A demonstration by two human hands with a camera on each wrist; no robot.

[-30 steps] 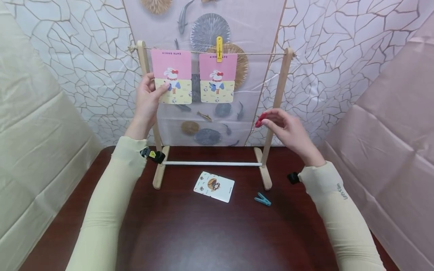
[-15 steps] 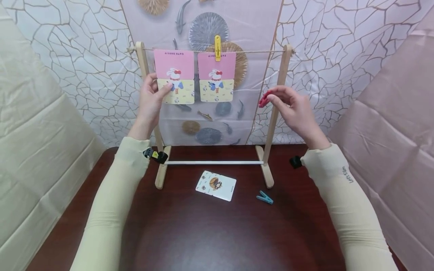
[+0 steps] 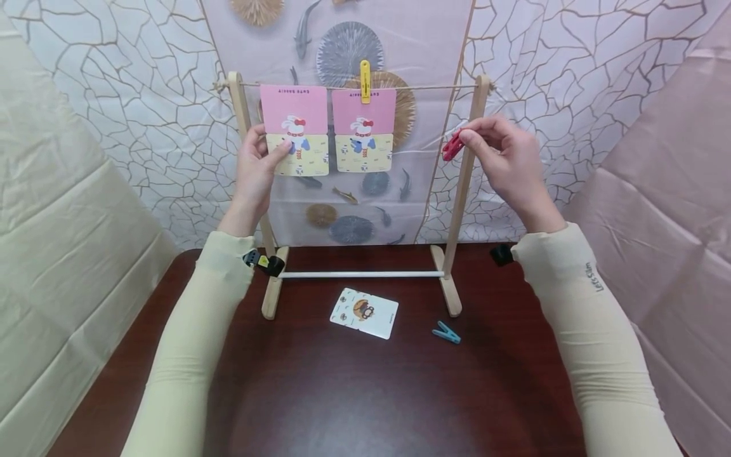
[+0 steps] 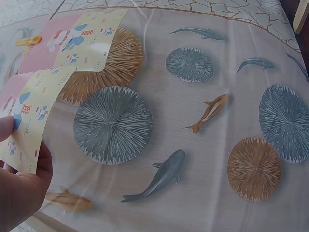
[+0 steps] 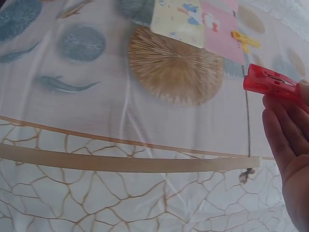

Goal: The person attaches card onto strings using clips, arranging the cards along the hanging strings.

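My left hand pinches the lower left side of a pink and yellow rabbit card, thumb in front. The card's top edge is level with the string of a wooden frame. Beside it a matching card hangs from the string under a yellow clothespin. My right hand pinches a red clothespin in front of the frame's right post. In the right wrist view the red clothespin is held by its handle end, its tip pointing away from the fingers.
On the dark table lie a white card with a brown animal picture and a blue clothespin. The frame's right post and white crossbar stand behind them. A patterned cloth hangs at the back.
My right hand has risen with the red clothespin, from below mid-post toward string height. My left hand and its card have shifted slightly right, toward the hanging card.
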